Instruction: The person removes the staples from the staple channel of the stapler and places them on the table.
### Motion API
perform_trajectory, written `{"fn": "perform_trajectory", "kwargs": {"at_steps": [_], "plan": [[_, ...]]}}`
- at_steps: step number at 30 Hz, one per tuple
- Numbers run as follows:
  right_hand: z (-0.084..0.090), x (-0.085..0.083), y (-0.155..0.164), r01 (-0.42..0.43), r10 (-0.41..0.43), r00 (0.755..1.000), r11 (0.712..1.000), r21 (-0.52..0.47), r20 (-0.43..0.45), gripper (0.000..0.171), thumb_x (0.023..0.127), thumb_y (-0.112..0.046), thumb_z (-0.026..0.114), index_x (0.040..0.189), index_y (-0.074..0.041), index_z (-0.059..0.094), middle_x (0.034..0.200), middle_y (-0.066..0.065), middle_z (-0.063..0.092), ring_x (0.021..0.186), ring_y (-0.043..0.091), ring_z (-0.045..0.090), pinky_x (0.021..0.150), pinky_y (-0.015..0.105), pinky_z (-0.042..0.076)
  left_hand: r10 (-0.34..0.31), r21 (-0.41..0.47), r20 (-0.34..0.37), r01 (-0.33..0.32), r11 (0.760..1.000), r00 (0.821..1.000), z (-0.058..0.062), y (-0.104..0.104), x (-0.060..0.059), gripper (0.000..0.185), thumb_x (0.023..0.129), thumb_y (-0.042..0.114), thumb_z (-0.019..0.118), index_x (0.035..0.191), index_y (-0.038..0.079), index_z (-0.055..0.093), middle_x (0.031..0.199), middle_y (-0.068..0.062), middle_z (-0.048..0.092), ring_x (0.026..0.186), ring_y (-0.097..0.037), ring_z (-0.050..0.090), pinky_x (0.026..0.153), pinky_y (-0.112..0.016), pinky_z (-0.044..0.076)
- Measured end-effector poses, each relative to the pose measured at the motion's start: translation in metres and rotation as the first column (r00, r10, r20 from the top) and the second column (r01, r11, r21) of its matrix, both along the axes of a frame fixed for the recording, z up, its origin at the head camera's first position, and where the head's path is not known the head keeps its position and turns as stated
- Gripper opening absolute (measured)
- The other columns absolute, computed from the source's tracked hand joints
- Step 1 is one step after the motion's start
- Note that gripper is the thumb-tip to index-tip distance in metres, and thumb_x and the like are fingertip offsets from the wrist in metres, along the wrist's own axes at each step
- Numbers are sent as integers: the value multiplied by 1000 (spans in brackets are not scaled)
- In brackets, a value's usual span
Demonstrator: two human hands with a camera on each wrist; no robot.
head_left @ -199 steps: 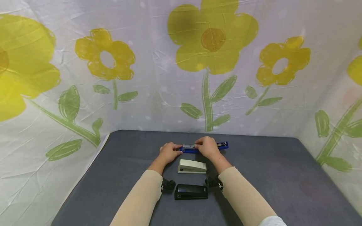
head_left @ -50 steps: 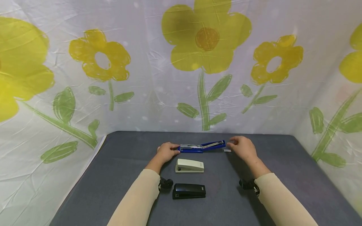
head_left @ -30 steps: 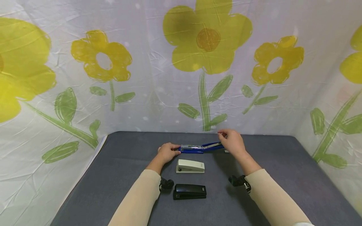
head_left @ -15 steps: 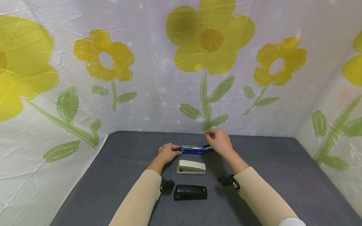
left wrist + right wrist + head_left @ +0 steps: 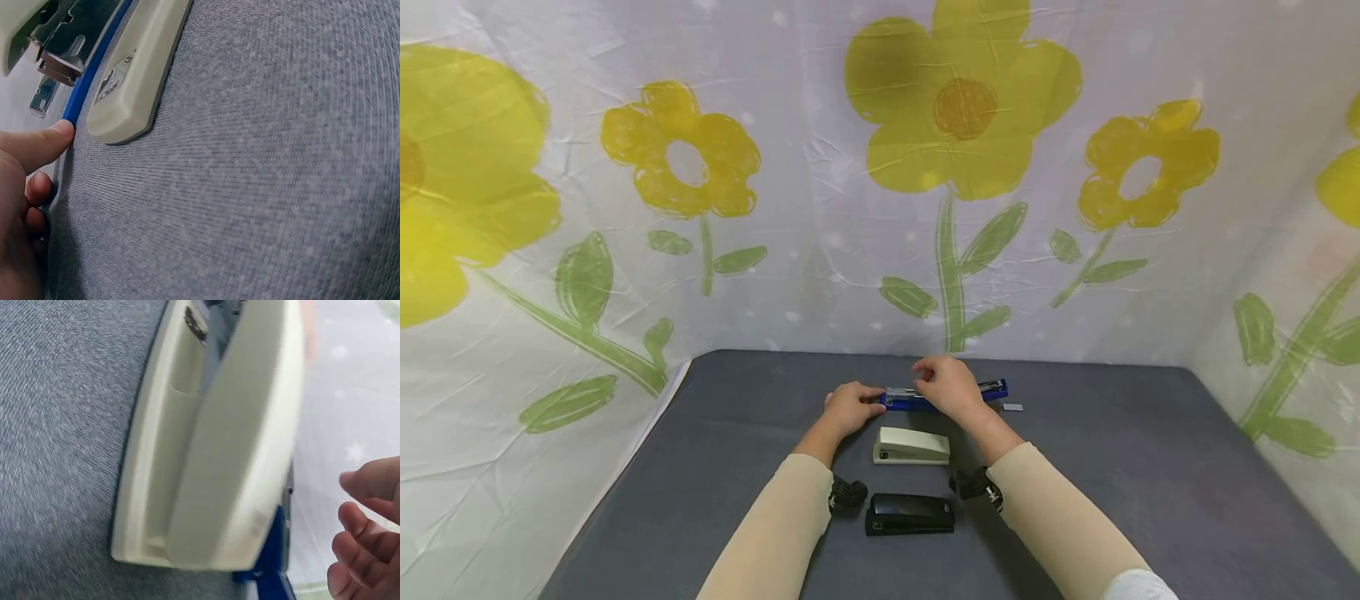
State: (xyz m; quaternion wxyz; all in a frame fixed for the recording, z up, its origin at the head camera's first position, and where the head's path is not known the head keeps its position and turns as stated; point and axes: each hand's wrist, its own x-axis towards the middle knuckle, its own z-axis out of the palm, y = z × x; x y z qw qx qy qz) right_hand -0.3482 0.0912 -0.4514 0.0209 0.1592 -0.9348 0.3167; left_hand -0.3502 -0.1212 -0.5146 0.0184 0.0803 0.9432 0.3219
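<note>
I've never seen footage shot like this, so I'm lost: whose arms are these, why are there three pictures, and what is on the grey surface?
No machine here: a person in beige sleeves wears three cameras. The wide picture comes from the head camera, looking forward and down at a grey table in front of a flower-printed cloth. The two close-ups come from small cameras strapped to the wrists.

Three staplers lie in a row: a black stapler nearest, a cream stapler in the middle, and a blue stapler farthest, opened out flat. The left hand grips the blue stapler's left end; the left wrist view shows a fingertip against its blue edge. The right hand rests on its middle; what its fingers do there is hidden. A small staple strip lies on the table just right of it.
</note>
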Motion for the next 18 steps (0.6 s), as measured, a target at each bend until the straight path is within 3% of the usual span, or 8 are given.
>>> {"fn": "perform_trajectory", "kwargs": {"at_steps": [8,14,18], "plan": [[-12,-2,-7,-17,12,999,995,97,46,17,95,-17,75,110,-10,79,100,5,71,90,22,66,79,42,53,-2,0,-3,2,1000,1000,2,1,1,38,96,29,74,132,18,72,85,1,58,77,-17,52,82,-42,30],[-15,-3,-10,8,-13,999,993,115,43,10,95,-16,74,102,-11,79,98,4,73,87,22,68,79,43,54,-9,-10,-12,9,1000,1000,1,1,1,38,97,29,74,132,17,72,91,0,62,85,-20,57,84,-44,33],[-19,-5,-13,-7,-1,998,989,146,56,12,96,-16,72,103,-11,81,103,5,75,91,23,70,80,42,55,-10,-11,-4,9,1000,1000,1,-1,1,39,97,29,74,133,18,72,89,1,60,82,-19,55,83,-43,31]]}}
